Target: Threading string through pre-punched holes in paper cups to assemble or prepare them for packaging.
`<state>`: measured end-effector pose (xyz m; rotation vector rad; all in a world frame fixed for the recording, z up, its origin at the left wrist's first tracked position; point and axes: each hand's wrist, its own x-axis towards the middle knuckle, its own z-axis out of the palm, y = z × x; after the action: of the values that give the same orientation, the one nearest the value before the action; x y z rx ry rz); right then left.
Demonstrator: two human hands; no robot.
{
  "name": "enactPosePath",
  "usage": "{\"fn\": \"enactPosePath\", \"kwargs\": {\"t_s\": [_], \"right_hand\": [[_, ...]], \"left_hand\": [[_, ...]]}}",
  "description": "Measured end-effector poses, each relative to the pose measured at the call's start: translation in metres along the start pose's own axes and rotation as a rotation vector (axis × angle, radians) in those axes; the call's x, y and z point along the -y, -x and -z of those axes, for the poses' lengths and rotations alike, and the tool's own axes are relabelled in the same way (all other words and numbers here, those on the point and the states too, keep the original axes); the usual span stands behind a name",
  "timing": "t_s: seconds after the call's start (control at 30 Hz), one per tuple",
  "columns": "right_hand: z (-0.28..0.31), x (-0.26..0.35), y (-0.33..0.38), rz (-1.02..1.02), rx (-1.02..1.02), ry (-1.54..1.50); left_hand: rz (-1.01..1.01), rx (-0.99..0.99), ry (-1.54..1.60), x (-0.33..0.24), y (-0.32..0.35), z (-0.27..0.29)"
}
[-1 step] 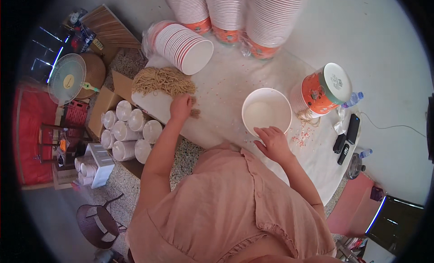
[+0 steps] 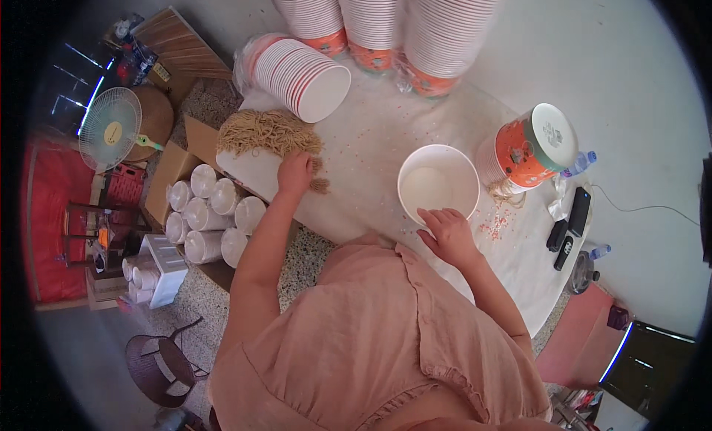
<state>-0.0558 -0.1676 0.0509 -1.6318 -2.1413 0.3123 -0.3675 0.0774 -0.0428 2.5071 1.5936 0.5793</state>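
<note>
Tub [image 2: 439, 157] stands upright and open-topped in front of me, to the right of middle, on the white-covered table [image 2: 356, 164]. The tan strands [image 2: 259, 134] lie heaped at the table's left end. Hardly anything has just changed: my left grip [image 2: 297, 171] sits at most a touch farther up at the strands' near edge, and my right grip [image 2: 451, 234] keeps to the tub's near rim. So, as I judge it, both things remain within reach. My right fingers bend over the rim, thumb apart from them; whether they press on it I cannot tell. My left fingertips point into the strands, and I cannot tell if they are together on any.

Around me, tall stacks [image 2: 452, 31] rise at the far side. A box [image 2: 157, 190] of wrapped stacks [image 2: 200, 216] is at my left. One stack on its side [image 2: 293, 71] crowds the strands' far edge; an upturned stack [image 2: 519, 149] stands close to the tub's right. Beyond that are a bottle [image 2: 581, 163], a dark remote [image 2: 564, 253], loose loops [image 2: 506, 196] and, smallest, scattered red bits [image 2: 495, 225].
</note>
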Motion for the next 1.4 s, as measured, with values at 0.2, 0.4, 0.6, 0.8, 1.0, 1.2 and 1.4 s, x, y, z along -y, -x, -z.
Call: {"fn": "enactPosePath", "kwargs": {"t_s": [0.2, 0.4, 0.6, 0.8, 1.0, 1.2, 1.4], "right_hand": [[-0.005, 0.001, 0.001, -0.020, -0.010, 0.063], [-0.006, 0.001, 0.001, -0.030, -0.019, 0.067], [-0.010, -0.001, 0.001, -0.014, -0.043, 0.070], [-0.009, -0.001, -0.001, -0.045, -0.040, 0.066], [-0.012, -0.004, -0.004, -0.047, -0.046, 0.091], [-0.013, -0.007, -0.006, -0.074, -0.041, 0.088], [-0.005, -0.024, -0.018, -0.129, -0.142, 0.042]], "left_hand": [[-0.116, 0.157, -0.121, 0.012, -0.017, -0.011], [-0.131, 0.220, -0.186, 0.014, -0.019, -0.018], [0.022, 0.194, 0.098, 0.010, -0.019, -0.004], [-0.080, 0.021, 0.124, -0.016, -0.018, 0.017], [-0.582, -0.112, 0.258, -0.111, 0.016, 0.041], [-0.315, 0.203, 0.765, -0.186, 0.037, 0.081], [-0.123, 0.696, 1.139, -0.213, 0.050, 0.089]]}}
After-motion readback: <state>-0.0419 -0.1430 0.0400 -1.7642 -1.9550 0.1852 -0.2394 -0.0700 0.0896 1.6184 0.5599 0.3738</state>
